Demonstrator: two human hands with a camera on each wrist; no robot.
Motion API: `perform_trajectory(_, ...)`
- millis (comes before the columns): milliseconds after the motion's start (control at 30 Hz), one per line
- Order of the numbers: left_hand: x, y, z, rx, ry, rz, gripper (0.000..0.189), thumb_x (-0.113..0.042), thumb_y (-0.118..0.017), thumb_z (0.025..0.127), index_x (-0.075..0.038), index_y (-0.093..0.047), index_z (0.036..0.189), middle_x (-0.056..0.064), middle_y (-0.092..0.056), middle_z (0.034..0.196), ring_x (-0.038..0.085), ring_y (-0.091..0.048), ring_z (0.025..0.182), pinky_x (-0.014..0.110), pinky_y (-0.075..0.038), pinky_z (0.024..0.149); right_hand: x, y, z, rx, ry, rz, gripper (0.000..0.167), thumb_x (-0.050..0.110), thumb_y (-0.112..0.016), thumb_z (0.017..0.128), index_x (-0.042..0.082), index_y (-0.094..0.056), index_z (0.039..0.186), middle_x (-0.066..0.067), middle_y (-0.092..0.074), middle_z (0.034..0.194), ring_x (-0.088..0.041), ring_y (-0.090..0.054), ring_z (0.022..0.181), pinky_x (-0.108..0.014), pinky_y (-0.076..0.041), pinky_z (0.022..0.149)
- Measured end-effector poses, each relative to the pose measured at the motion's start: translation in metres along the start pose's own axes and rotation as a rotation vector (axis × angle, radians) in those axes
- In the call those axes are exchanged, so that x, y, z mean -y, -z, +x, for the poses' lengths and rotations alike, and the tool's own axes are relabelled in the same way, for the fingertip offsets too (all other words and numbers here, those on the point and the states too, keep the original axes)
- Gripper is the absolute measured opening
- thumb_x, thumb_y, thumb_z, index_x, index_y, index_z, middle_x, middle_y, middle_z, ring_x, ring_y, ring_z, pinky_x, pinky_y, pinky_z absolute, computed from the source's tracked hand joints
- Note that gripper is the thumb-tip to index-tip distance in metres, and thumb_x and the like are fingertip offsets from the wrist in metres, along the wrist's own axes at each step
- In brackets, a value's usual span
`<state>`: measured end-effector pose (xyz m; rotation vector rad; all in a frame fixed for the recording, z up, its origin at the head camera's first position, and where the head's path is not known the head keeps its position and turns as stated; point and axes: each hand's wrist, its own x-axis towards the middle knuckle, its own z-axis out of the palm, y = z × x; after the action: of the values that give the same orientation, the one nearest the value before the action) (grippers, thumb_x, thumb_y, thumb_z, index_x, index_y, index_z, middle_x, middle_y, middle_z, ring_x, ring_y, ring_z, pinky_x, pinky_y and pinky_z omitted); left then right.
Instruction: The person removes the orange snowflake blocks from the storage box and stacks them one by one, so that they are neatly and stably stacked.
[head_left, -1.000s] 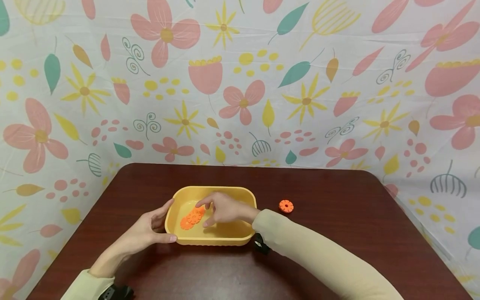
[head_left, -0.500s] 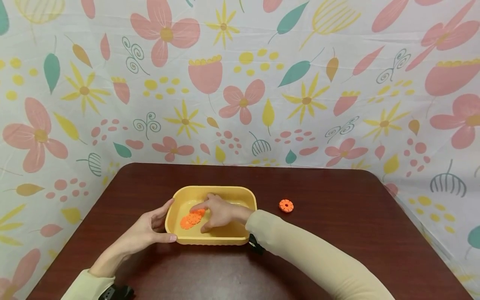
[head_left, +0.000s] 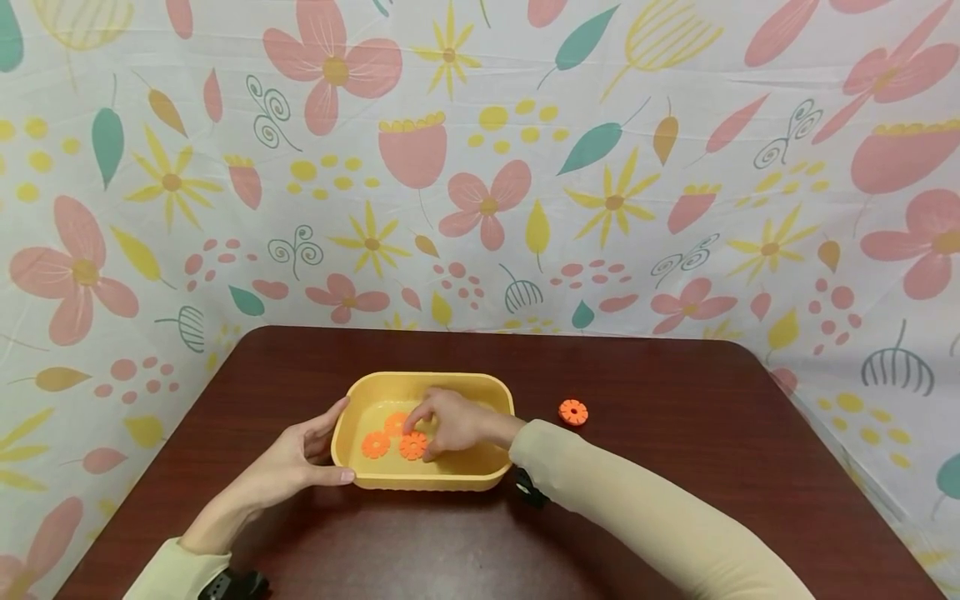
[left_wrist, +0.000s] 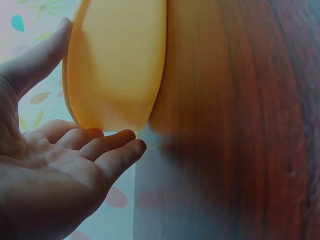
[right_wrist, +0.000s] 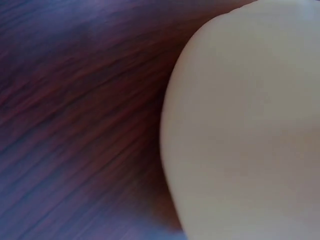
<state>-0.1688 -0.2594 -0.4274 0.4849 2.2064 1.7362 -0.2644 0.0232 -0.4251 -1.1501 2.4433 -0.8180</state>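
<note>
The left hand [head_left: 292, 458] holds the yellow tray [head_left: 431, 482] at its left end, thumb at the near corner, fingers towards the far one. The tray stands on the table [head_left: 667, 433]. The right hand [head_left: 459, 419] is inside, thumb and forefinger slightly parted at an orange disc [head_left: 412, 447]; whether they pinch it cannot be told. Two similar pieces [head_left: 376, 445] lie left of it in the tray. Another orange piece [head_left: 573, 412] lies on the table, right of the tray.
</note>
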Motion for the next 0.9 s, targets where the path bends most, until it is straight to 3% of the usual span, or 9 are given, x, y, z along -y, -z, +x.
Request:
perform_trajectory(200,-0.0008,-0.0003,-0.0013,-0.001,0.011,-0.009,0.105,-0.006,-0.085,0.088,0.0,-0.015,0.167,0.022,-0.015,0.172,0.045,-0.031,0.151,0.025,-0.046,0.102,-0.0051,0.005,-0.0068,0.006,-0.016,0.026,0.042,0.006,-0.095,0.073,0.009,-0.083,0.113,-0.006,-0.065,0.099,-0.025,-0.057,0.093,-0.026,-0.043,0.081)
perform_trajectory(400,-0.0012,-0.0004,-0.0007,-0.003,0.012,-0.007,0.105,-0.006,-0.085,0.088,0.0,-0.016,0.167,0.022,-0.015,0.172,0.045,-0.03,0.151,0.025,-0.045,0.103,-0.0078,0.0038,-0.0069,0.015,-0.026,0.037,0.033,0.009,-0.096,0.074,0.012,-0.083,0.104,-0.007,-0.065,0.097,-0.026,-0.056,0.095,-0.026,-0.042,0.082)
perform_trajectory(900,-0.0001,-0.0004,-0.001,-0.003,0.017,-0.018,0.105,-0.006,-0.085,0.088,0.0,-0.016,0.168,0.022,-0.017,0.172,0.044,-0.03,0.151,0.025,-0.046,0.102,-0.0066,-0.0002,-0.0082,0.018,-0.017,0.043,0.031,0.006,-0.096,0.074,0.013,-0.081,0.101,0.0,-0.072,0.096,-0.019,-0.058,0.095,-0.024,-0.044,0.086)
